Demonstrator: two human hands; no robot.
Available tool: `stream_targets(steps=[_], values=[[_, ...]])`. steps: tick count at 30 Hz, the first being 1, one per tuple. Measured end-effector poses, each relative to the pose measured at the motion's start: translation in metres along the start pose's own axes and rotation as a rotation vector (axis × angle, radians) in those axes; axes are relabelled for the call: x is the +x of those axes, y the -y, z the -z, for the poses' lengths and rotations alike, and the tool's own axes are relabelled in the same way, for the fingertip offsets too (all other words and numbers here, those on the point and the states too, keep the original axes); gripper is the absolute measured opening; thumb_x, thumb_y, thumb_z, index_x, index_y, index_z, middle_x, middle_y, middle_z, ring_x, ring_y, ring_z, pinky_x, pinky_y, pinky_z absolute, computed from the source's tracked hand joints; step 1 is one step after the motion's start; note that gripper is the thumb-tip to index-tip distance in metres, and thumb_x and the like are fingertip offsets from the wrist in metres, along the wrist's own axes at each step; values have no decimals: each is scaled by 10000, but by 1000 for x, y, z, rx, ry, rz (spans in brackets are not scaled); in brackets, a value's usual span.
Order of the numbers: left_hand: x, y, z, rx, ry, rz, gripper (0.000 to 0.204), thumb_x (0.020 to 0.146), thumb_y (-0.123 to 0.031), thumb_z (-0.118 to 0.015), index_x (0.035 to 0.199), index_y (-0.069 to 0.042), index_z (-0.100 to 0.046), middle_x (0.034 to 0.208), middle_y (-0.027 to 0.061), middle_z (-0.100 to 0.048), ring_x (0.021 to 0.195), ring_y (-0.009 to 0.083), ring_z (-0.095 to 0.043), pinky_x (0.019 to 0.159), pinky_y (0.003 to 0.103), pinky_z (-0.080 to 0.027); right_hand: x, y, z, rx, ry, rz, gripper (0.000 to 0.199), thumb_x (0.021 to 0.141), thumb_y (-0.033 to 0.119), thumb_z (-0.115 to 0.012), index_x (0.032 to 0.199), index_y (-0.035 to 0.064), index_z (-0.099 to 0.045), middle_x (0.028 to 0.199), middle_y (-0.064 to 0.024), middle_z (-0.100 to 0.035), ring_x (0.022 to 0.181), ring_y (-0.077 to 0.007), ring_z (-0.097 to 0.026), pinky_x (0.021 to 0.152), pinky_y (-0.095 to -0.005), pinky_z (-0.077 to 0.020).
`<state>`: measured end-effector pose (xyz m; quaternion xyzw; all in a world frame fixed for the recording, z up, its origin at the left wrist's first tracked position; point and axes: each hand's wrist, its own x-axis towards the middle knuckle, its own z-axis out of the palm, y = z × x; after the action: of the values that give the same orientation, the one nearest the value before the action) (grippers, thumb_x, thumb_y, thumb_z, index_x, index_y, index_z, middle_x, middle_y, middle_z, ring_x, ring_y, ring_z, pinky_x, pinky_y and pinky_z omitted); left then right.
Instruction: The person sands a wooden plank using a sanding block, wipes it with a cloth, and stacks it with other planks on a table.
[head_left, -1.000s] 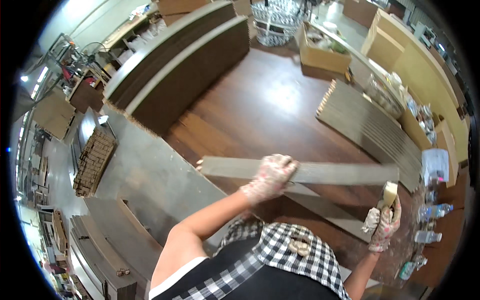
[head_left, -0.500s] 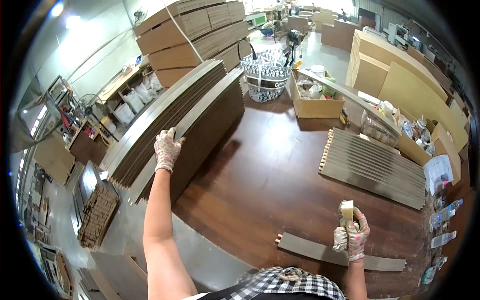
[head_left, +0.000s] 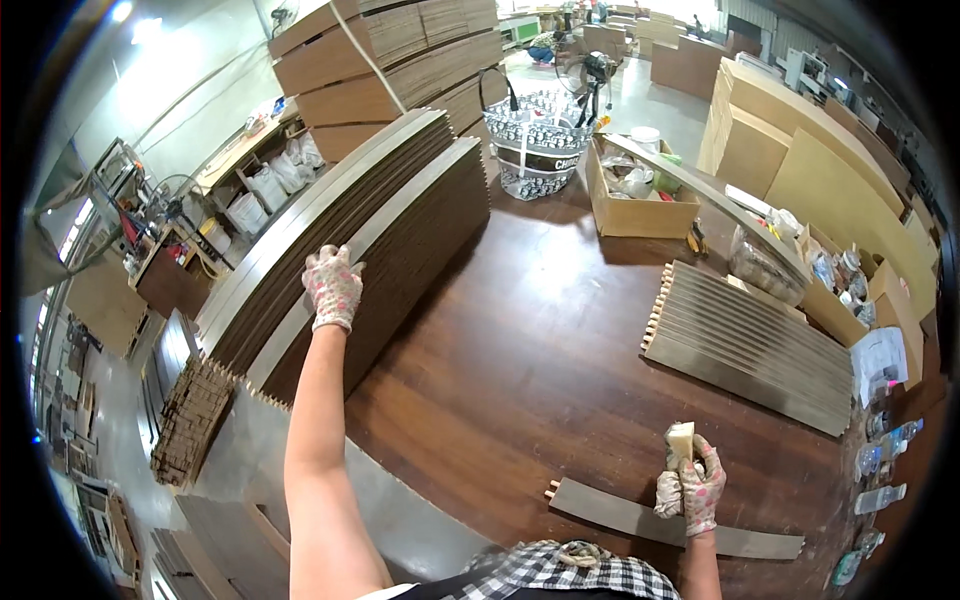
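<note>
My left hand (head_left: 333, 287), in a white glove with pink spots, has its fingers curled over the top edge of a row of brown boards (head_left: 420, 230) standing on edge at the left of the table. Behind that row leans a second, taller row of boards (head_left: 330, 215). My right hand (head_left: 703, 485), gloved alike, is closed around a cream-coloured block (head_left: 681, 438) and a crumpled, pale wad of cloth (head_left: 669, 494). It is above a single grey-brown slat (head_left: 610, 508) with pegs at its left end.
Several pegged slats (head_left: 750, 345) lie side by side at the right of the brown table (head_left: 480, 400). Farther back are a patterned bag (head_left: 535, 150), an open carton (head_left: 645, 220) and a fan (head_left: 590, 75). Plastic bottles (head_left: 880, 498) line the right edge.
The near row of boards under my left hand stands a little farther left at its near end, and the fingers are more bent. My right hand has dropped slightly with the block and cloth.
</note>
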<state>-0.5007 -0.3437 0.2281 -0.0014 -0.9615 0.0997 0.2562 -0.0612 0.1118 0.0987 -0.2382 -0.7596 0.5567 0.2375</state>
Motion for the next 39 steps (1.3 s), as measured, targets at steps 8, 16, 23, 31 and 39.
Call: stream_targets(steps=[8, 16, 23, 31, 39], values=[[-5, 2, -3, -105, -103, -8, 276, 813, -371, -771, 994, -169, -717, 1061, 69, -650, 1044, 308, -629, 804, 473, -539, -16, -11, 10, 115, -5, -12, 440, 927, 99, -664, 1337, -38, -579, 1184, -94, -661, 990, -163, -645, 882, -308, -526], [-11, 15, -11, -136, 0, 134, 352, 863, -398, -736, 1173, -234, -717, 1202, 52, -629, 1161, 298, -574, 933, 482, -491, -53, -18, 28, 230, -23, -132, 463, 967, 132, -647, 1377, -47, -527, 1198, -122, -646, 981, -175, -640, 843, -310, -534], [-58, -35, 9, -499, -419, -227, 356, 824, -245, -767, 1156, -139, -694, 1142, 70, -668, 1110, 318, -597, 914, 463, -487, -74, -20, 47, 195, -67, -184, 451, 959, 104, -632, 1380, -27, -540, 1227, -134, -643, 1021, -196, -643, 889, -321, -522], [-377, -148, 26, -1411, 175, -481, 231, 807, -7, -709, 1028, -72, -722, 1012, 125, -687, 993, 322, -642, 878, 418, -520, -64, 11, -14, -536, 212, 210, 464, 897, 326, -682, 1248, 26, -644, 1163, -173, -673, 1028, -313, -669, 921, -393, -525], [-425, -153, 49, -1343, 430, -688, 209, 812, -61, -704, 1018, -89, -725, 989, 106, -706, 972, 325, -644, 865, 437, -508, -52, 19, -91, -704, 504, 186, 462, 884, 385, -668, 1259, 115, -658, 1072, -178, -627, 936, -378, -655, 815, -440, -536]])
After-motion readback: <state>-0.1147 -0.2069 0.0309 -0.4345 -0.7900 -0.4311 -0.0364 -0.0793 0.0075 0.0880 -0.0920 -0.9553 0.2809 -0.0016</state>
